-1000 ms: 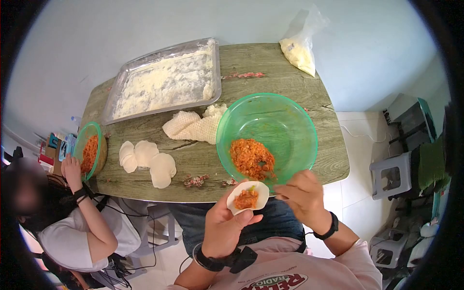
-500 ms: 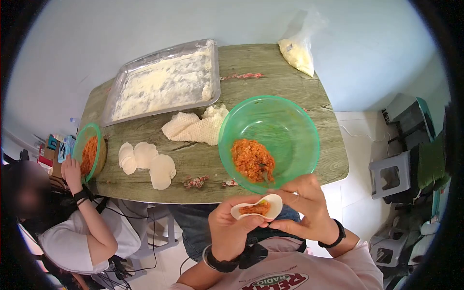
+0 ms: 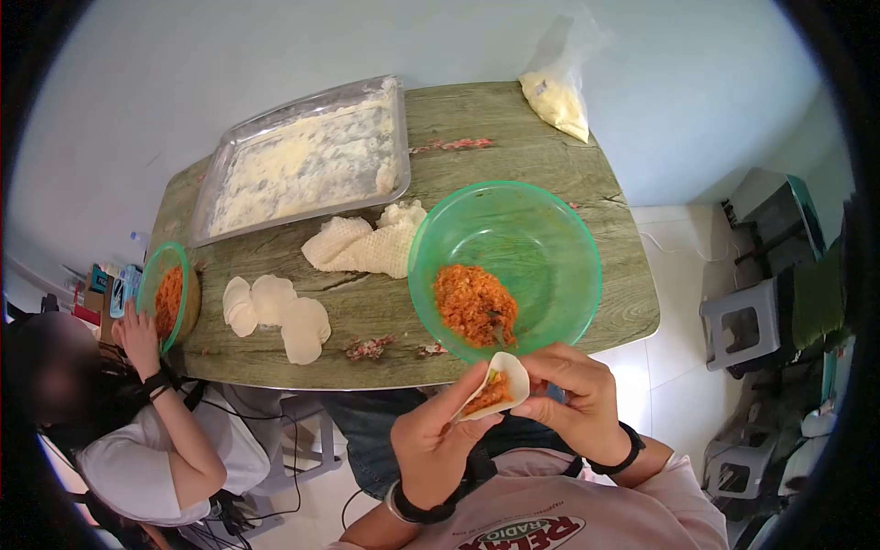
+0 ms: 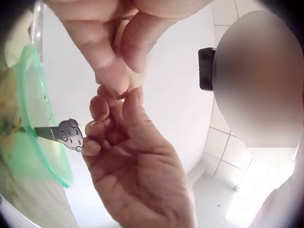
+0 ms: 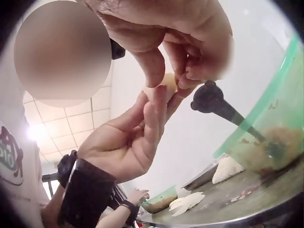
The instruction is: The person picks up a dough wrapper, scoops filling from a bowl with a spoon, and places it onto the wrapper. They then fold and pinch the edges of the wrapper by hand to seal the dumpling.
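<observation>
A round dough wrapper [image 3: 514, 378] with orange-red filling [image 3: 494, 392] on it is held in front of the large green bowl. The left hand [image 3: 438, 447] grips its left side with fingers and thumb, and the wrapper is bent upward into a trough. On the other side, the right hand [image 3: 576, 401] pinches the wrapper's right edge. Both hands meet at the dough [image 5: 168, 83] in the right wrist view. In the green bowl [image 3: 559, 257] lies more filling [image 3: 469, 298], with a spoon in it whose bear-shaped handle [image 4: 66, 135] shows in the left wrist view.
Several loose wrappers [image 3: 302, 328] lie at left on the table [image 3: 385, 316]. A crumpled cloth [image 3: 367, 246], a floured tray [image 3: 403, 151] and a bag of pale powder [image 3: 557, 104] stand behind. At far left, a seated person [image 3: 174, 440] reaches to a smaller bowl [image 3: 192, 291]. Stools [image 3: 744, 321] stand at right.
The right hand has come from beside the bowl to the wrapper and pinches its edge. The wrapper has gone from an open cup to a folded-up trough, slightly further right.
</observation>
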Demonstrator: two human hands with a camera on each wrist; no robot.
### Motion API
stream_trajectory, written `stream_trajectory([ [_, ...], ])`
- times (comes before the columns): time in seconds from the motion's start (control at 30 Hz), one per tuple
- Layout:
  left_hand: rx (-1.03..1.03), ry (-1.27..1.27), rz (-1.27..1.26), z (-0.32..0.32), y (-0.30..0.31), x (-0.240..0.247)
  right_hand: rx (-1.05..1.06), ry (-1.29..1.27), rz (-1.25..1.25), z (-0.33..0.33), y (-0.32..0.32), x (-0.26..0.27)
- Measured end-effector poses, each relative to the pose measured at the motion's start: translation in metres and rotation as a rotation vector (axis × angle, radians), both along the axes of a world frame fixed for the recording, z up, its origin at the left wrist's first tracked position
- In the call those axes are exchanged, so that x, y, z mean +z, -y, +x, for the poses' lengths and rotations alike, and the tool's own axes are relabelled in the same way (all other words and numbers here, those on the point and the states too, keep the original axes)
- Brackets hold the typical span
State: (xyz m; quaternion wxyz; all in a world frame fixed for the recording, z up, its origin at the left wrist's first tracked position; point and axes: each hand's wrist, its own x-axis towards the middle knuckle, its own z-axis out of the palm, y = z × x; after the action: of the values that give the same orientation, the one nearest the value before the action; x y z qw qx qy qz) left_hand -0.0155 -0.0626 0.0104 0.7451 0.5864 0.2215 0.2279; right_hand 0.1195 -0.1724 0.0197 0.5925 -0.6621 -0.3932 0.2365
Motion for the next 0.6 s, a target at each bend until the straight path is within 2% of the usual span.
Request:
stream_trajectory([
  [0.07, 0.008, -0.050, 0.100, 0.000, 0.000, -0.001, 0.011, -0.018, 0.032, -0.001, -0.001, -0.002],
  [0.13, 0.003, 0.009, 0.251, 0.003, -0.001, 0.000, 0.022, -0.038, 0.063, -0.003, -0.002, -0.004],
  [0.17, 0.001, 0.007, 0.251, 0.004, 0.000, 0.001, 0.021, -0.105, 0.078, -0.004, -0.003, -0.006],
  [0.23, 0.019, 0.075, 0.043, 0.007, 0.004, 0.002, 0.019, -0.172, 0.093, -0.004, -0.003, -0.006],
  [0.3, 0.005, 0.041, 0.059, 0.002, 0.003, 0.002, 0.065, -0.387, 0.186, -0.005, -0.002, -0.005],
  [0.47, 0.033, -0.023, 0.055, -0.002, 0.004, 0.010, 0.115, -0.479, 0.185, -0.007, 0.001, -0.011],
  [0.57, 0.055, -0.043, 0.208, -0.008, 0.001, 0.002, 0.136, -0.506, 0.186, -0.008, 0.001, -0.012],
  [0.6, 0.061, -0.092, 0.349, -0.009, -0.001, 0.002, 0.136, -0.493, 0.191, -0.009, 0.001, -0.013],
])
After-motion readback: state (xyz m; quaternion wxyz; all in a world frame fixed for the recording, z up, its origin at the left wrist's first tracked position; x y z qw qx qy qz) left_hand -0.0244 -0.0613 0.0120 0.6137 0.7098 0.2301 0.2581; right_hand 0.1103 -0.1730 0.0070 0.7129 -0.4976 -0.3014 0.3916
